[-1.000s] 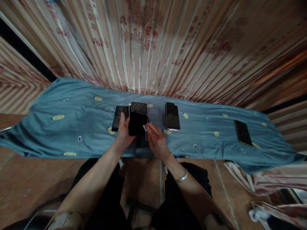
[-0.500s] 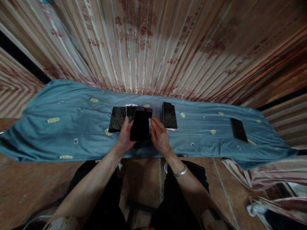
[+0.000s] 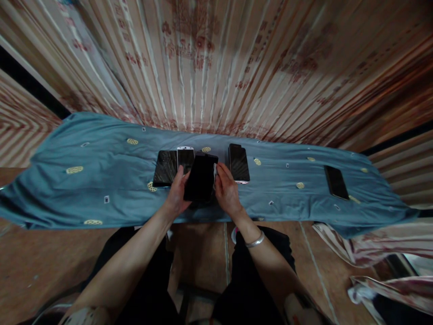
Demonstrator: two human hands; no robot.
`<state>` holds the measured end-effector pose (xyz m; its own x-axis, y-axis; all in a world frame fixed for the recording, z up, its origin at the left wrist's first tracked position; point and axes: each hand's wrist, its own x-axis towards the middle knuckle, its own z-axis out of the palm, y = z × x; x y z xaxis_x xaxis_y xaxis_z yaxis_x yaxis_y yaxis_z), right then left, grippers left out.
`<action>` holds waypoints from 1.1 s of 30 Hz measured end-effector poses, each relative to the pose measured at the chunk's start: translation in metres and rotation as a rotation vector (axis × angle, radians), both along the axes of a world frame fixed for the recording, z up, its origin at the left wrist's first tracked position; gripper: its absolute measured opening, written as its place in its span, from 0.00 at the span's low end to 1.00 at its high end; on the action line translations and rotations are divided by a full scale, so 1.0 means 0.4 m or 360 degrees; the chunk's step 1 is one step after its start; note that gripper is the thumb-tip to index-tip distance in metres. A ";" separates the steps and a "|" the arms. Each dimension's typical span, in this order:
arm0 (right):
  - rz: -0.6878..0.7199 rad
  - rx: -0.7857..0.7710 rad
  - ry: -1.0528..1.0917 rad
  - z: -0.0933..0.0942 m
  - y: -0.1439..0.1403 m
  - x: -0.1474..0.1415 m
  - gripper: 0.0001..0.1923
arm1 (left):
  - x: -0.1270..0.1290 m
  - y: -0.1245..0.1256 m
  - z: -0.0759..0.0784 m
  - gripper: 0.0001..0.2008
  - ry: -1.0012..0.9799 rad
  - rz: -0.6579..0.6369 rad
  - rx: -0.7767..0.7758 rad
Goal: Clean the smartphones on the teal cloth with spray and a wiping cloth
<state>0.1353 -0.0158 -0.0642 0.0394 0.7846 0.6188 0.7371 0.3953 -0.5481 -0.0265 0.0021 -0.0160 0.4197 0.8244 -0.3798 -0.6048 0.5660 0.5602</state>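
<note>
A black smartphone (image 3: pixel 201 177) is held over the near middle of the cloth-covered surface, its dark face turned up and slightly tilted. My left hand (image 3: pixel 176 192) is closed on its left edge, thumb on top. At the right edge, the fingers of my right hand (image 3: pixel 227 187) pinch a small white cloth or tissue (image 3: pixel 214 169) against the phone; its exact kind is too small to make out. Partly behind the held phone lies a white-framed phone (image 3: pixel 186 155). Beside that one, a wider dark-screened device (image 3: pixel 165 168) rests flat.
Right of my hands lies a stack of dark phones (image 3: pixel 238 163). Farther right is a single black phone (image 3: pixel 336 182). Everything rests on a blue patterned cloth (image 3: pixel 118 189). A striped curtain (image 3: pixel 203 99) hangs along the back edge.
The held phone has tilted and shifted slightly right, showing more of the white-framed phone. My right hand has moved a little right with the white piece along the phone's edge.
</note>
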 end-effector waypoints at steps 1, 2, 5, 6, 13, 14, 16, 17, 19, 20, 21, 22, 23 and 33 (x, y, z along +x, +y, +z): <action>-0.0010 -0.0003 0.0007 0.000 0.003 0.004 0.23 | 0.000 -0.002 0.002 0.32 0.0003 -0.0025 0.0002; -0.0022 -0.0006 0.0019 -0.001 0.007 0.009 0.23 | 0.000 -0.003 0.004 0.32 0.0007 -0.0047 0.0005; -0.0065 0.0014 0.0070 -0.002 0.018 0.021 0.22 | 0.000 -0.008 0.007 0.33 0.0026 -0.0094 0.0010; -0.0084 0.0030 0.0089 -0.002 0.021 0.024 0.22 | 0.000 -0.009 0.007 0.33 0.0035 -0.0106 0.0010; -0.0172 0.0061 0.0226 0.003 0.033 0.047 0.19 | 0.002 -0.016 -0.005 0.32 0.0087 -0.0206 0.0035; -0.0169 0.0062 0.0230 0.004 0.033 0.050 0.19 | 0.002 -0.017 -0.007 0.32 0.0098 -0.0215 0.0035; -0.0160 0.0058 0.0221 0.007 0.033 0.057 0.18 | 0.002 -0.019 -0.011 0.31 0.0130 -0.0223 0.0045; -0.0158 0.0047 0.0212 0.007 0.033 0.060 0.18 | 0.003 -0.020 -0.013 0.31 0.0149 -0.0224 0.0061; -0.0151 0.0013 0.0189 0.008 0.032 0.065 0.18 | 0.004 -0.022 -0.017 0.30 0.0176 -0.0233 0.0116; -0.0146 -0.0002 0.0174 0.008 0.031 0.067 0.18 | 0.005 -0.023 -0.018 0.31 0.0184 -0.0243 0.0152; -0.0139 -0.0012 0.0156 0.008 0.030 0.068 0.18 | 0.005 -0.024 -0.020 0.31 0.0188 -0.0254 0.0191; -0.0131 -0.0014 0.0131 0.008 0.029 0.069 0.18 | 0.006 -0.025 -0.021 0.31 0.0193 -0.0264 0.0229; -0.0125 -0.0010 0.0099 0.008 0.028 0.069 0.18 | 0.007 -0.026 -0.023 0.32 0.0203 -0.0270 0.0262; -0.0081 -0.0047 -0.0115 0.014 0.021 0.069 0.21 | 0.013 -0.031 -0.040 0.33 0.0242 -0.0305 0.0306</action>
<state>0.1631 -0.0075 -0.0586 0.0355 0.8006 0.5981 0.7940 0.3409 -0.5034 -0.0211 -0.0103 -0.0320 0.5246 0.7987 -0.2948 -0.3985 0.5364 0.7440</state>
